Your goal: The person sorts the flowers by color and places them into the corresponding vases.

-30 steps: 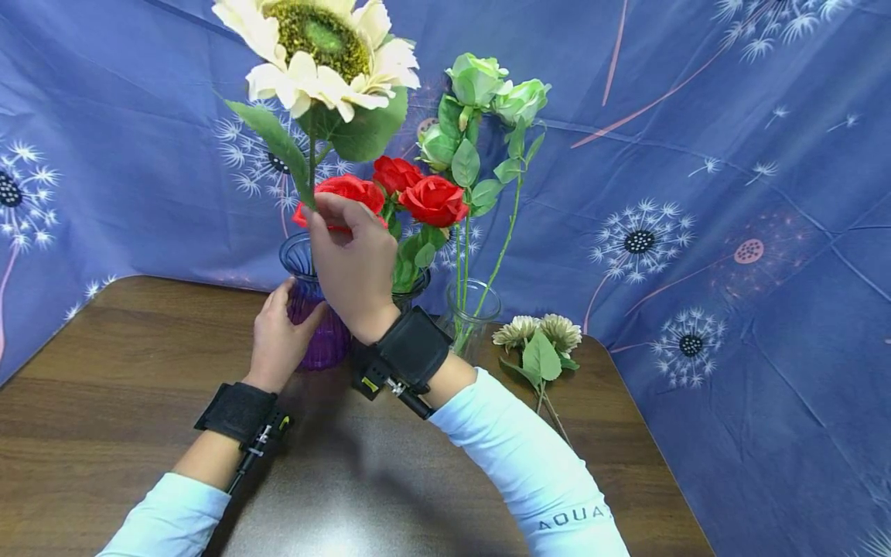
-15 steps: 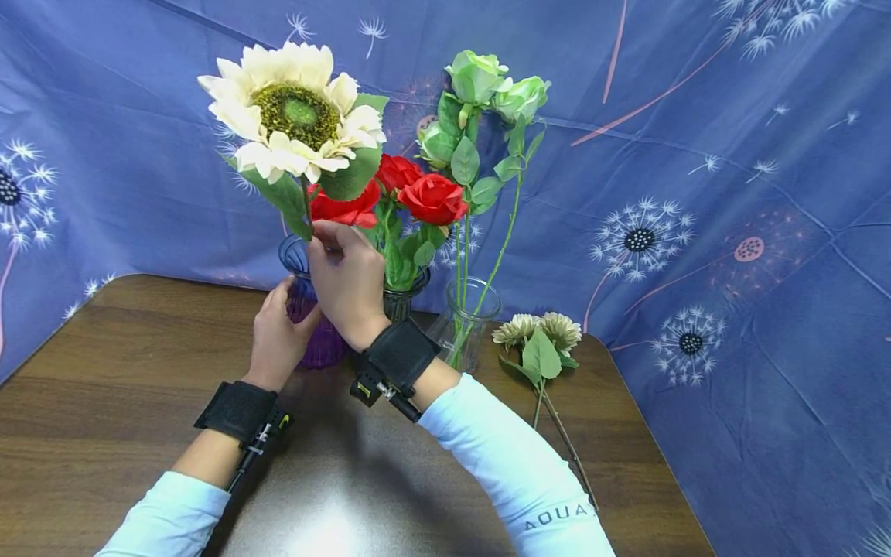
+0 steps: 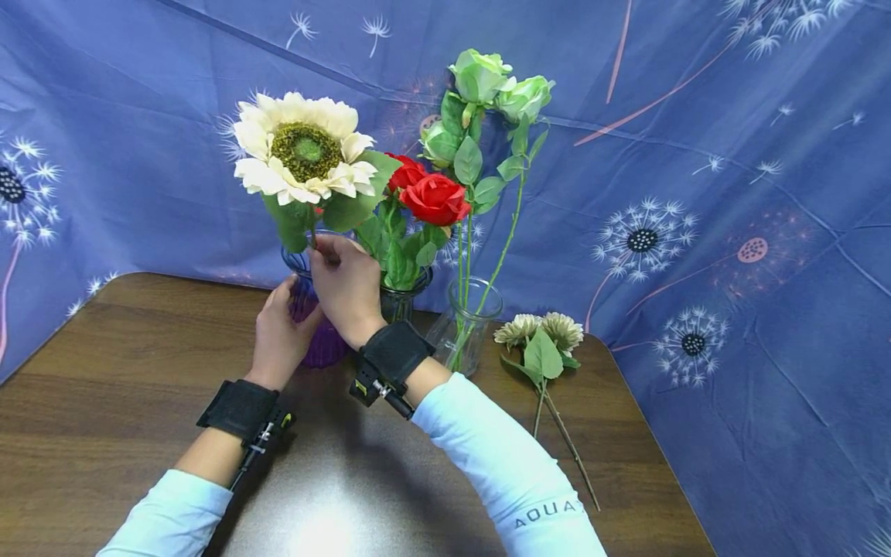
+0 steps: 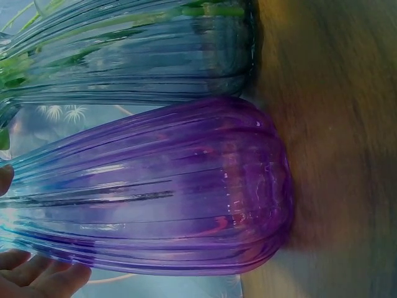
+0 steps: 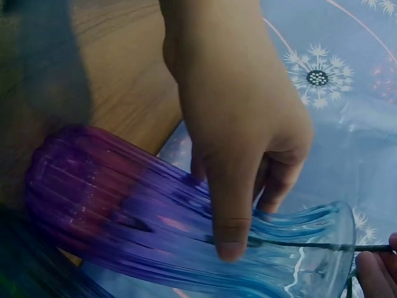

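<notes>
A cream artificial sunflower [image 3: 306,151] with green leaves stands over the ribbed glass vase [image 3: 326,344], which is purple below and blue toward its flared mouth. My right hand [image 3: 348,290] pinches the flower's stem [image 5: 304,246] just above the rim. The stem runs through the mouth, and its dark lower end shows inside the glass, above the base, in the left wrist view. My left hand [image 3: 278,336] grips the vase around its neck, thumb on the near side. The vase stands upright on the wooden table.
Just right of it, a dark glass vase [image 3: 397,306] holds red roses [image 3: 436,199]. Beyond that, a clear glass vase [image 3: 480,298] holds tall pale-green roses [image 3: 480,77]. Two beige flowers [image 3: 543,352] lie on the table [image 3: 139,387] at right. A blue patterned cloth [image 3: 696,170] hangs behind.
My right hand has come down with the sunflower, its head dropping toward the vase and covering one red rose. The left hand has stayed on the vase.
</notes>
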The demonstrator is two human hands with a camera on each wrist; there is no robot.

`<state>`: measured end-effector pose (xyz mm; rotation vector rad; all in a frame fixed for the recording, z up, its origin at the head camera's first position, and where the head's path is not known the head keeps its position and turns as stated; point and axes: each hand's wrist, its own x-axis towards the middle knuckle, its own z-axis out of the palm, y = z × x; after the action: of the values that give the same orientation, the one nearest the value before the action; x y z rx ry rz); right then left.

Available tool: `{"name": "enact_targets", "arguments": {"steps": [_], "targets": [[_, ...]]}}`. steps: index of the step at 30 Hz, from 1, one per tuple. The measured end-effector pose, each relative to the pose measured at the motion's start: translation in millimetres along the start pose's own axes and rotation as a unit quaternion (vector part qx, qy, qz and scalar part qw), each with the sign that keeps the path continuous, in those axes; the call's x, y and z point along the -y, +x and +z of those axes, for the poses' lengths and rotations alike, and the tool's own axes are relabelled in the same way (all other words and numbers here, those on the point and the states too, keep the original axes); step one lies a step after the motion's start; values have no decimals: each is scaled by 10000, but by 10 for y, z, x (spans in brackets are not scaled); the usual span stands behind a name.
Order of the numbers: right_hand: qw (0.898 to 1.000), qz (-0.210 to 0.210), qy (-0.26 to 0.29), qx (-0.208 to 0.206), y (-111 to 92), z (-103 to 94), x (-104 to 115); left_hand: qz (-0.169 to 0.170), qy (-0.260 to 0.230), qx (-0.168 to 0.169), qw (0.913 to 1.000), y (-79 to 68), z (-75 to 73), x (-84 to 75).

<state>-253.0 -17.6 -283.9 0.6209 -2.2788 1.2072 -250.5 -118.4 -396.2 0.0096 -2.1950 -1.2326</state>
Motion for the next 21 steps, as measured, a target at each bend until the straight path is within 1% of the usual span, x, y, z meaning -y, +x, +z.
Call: {"name": "enact_targets", "arguments": {"steps": [3,6,10,13,18,21], "targets": [[9999,40,-58,153,-5,21,-28,-46,15,5,10000,2,-2,-9],[9993,-50,-221,310,-1,30,-46,-68,20,33,10000,7,-4,-13],[9968,-339,-575,439,13,13,-45,-136,-8,142,9998,7,-13,-23],[9940,-573,-837,419,23,-1,-38,-157,15,166,9997,8,-15,-19],[9949,-565,-674,488,21,-30,-31,-140,121,121,9998,15,-3,-9],[9957,-519,-532,545,16,-53,-28,-146,75,63,9998,15,3,-20]]}}
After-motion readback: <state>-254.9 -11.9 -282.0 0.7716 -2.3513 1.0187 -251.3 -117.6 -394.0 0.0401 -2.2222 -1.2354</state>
